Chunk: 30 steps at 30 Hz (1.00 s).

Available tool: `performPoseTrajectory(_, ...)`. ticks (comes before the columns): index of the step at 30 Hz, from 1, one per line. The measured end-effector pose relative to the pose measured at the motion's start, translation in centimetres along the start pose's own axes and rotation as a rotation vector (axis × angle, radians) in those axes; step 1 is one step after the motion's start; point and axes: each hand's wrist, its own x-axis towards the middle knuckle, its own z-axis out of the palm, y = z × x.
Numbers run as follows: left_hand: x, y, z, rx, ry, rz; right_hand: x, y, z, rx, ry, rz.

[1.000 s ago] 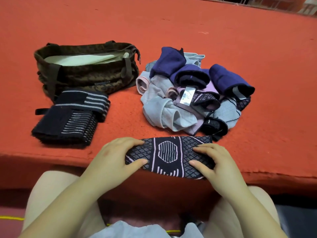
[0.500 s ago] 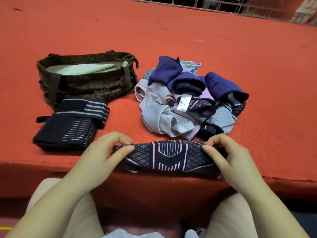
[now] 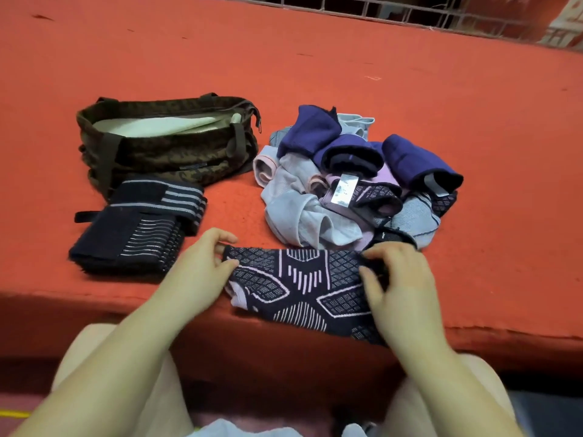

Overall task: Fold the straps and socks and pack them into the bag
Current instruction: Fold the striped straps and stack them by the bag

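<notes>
A dark navy sock with pink patterns lies at the front edge of the red surface, its lower part hanging over the edge. My left hand pinches its left end. My right hand grips its right end with curled fingers. Behind it lies a pile of socks in blue, grey, lilac and pink. A camouflage bag stands open at the left with a pale lining showing. Two folded dark straps with grey stripes lie in front of the bag.
The red felt surface stretches far back to a metal grille. Its front edge runs just below my hands. My knees show under the edge.
The sock lay flat under both hands, was then lifted and stretched between them, and now its lower part drapes over the front edge. The view has tilted up slightly.
</notes>
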Motion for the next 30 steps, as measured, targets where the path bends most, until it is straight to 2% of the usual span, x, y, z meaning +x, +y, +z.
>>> performPoseTrajectory(1, -0.2, 0.2, 0.4, 0.079, 0.11, 0.041, -0.8, -0.7, 0.8, 0.021, -0.01, -0.079)
performPoseTrajectory(3, -1.1, 0.8, 0.6, 0.149, 0.288, 0.281, -2.3, -1.5, 2.2, 0.035, -0.089, -0.167)
performPoseTrajectory(5, -2.3, 1.5, 0.7, 0.173, 0.212, 0.577, -3.4, -1.8, 3.4, -0.022, -0.184, -0.175)
performPoseTrajectory(7, -3.0, 1.2, 1.1, 0.254, -0.006, 0.735, -3.7, -1.4, 3.8, -0.044, -0.29, -0.153)
performPoseTrajectory(9, -3.0, -0.6, 1.5, 0.294, -0.136, 0.723, -3.7, -0.8, 3.5, -0.006, -0.374, -0.121)
performPoseTrajectory(11, -3.0, -2.7, 1.2, 0.233, -0.161, 0.66, -3.7, -0.3, 2.8, 0.038, -0.432, -0.089)
performPoseTrajectory(16, -3.7, -4.3, 0.7, 0.104, -0.032, 0.577, -3.9, 0.5, 1.9, 0.065, -0.391, -0.056)
performPoseTrajectory(22, -3.3, -3.1, 0.9, -0.037, -0.004, 0.491, -3.5, -3.8, 4.0, 0.036, -0.321, -0.318)
performPoseTrajectory(24, -2.8, -2.6, 0.2, -0.109, 0.023, 0.46, -2.7, -4.6, 4.0, 0.075, -0.314, -0.297)
performPoseTrajectory(26, -2.6, -2.0, -0.4, -0.094, 0.016, 0.517, -1.6, -5.0, 3.5, 0.084, -0.314, -0.218)
performPoseTrajectory(30, -2.3, -0.9, 0.6, 0.155, 0.037, 0.674, 0.0, -5.5, 2.6, 0.082, -0.335, -0.18)
